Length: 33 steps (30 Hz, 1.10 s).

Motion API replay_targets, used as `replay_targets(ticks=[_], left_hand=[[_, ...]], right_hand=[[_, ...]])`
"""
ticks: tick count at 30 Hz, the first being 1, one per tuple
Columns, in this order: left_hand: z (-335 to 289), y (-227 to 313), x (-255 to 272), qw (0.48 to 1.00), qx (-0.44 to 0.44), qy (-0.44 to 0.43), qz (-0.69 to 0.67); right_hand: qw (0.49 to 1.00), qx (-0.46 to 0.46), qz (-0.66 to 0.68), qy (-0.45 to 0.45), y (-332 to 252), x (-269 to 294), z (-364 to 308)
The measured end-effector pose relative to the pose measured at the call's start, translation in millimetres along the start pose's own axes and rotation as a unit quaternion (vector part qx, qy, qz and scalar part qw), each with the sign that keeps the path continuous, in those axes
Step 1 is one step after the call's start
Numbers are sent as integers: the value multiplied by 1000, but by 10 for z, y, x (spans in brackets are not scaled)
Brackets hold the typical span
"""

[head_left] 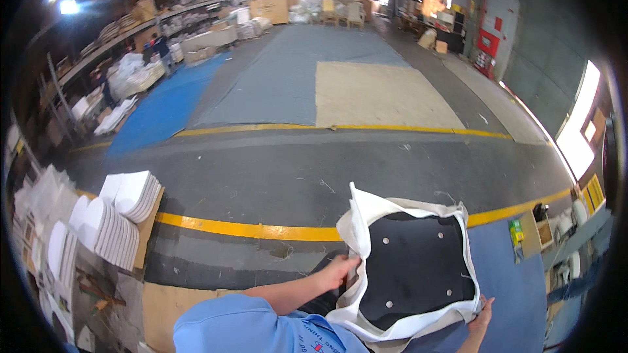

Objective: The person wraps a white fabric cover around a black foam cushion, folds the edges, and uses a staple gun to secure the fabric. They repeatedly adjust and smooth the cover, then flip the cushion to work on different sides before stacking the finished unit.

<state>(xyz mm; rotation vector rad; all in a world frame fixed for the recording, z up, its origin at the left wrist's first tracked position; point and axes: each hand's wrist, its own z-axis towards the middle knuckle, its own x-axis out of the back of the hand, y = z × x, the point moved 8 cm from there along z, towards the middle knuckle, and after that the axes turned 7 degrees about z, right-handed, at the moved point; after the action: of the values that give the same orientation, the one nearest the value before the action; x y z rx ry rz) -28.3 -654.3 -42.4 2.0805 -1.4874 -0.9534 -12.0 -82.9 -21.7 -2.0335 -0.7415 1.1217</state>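
Observation:
In front of me, tilted, is a squarish seat cushion (418,268) with a black underside and several small round metal discs set in it. Loose white fabric (355,222) wraps its rim and stands up in a point at the far left corner. My left hand (341,270) is closed on the fabric at the left side. At the near right corner, my right hand (482,314) grips the edge, its fingers partly hidden behind the cushion.
Under and right of the cushion lies a blue surface (513,287), with a green and yellow box (517,232) near its far edge. Stacked white rounded panels (108,232) stand at left. Beyond a yellow floor line (261,231) lie grey-blue and beige floor coverings (386,95). A person (161,49) is by the left shelves.

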Motion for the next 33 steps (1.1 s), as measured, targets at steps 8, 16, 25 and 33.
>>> replay_targets(ticks=[8,16,25,33], left_hand=[[-22,148,73,929,-129,232,259],[350,403,-759,896,-250,66,362],[20,238,-2832,693,-201,-479,501],[-974,1331,-2701,799,-213,-504,250]], right_hand=[[990,78,-91,77,-88,-246,-330],[918,381,-109,34,-1646,-247,-2008],[504,793,-341,-4,-2170,-2914,-4208],[512,642,-571,17,-1701,-3794,-2712]])
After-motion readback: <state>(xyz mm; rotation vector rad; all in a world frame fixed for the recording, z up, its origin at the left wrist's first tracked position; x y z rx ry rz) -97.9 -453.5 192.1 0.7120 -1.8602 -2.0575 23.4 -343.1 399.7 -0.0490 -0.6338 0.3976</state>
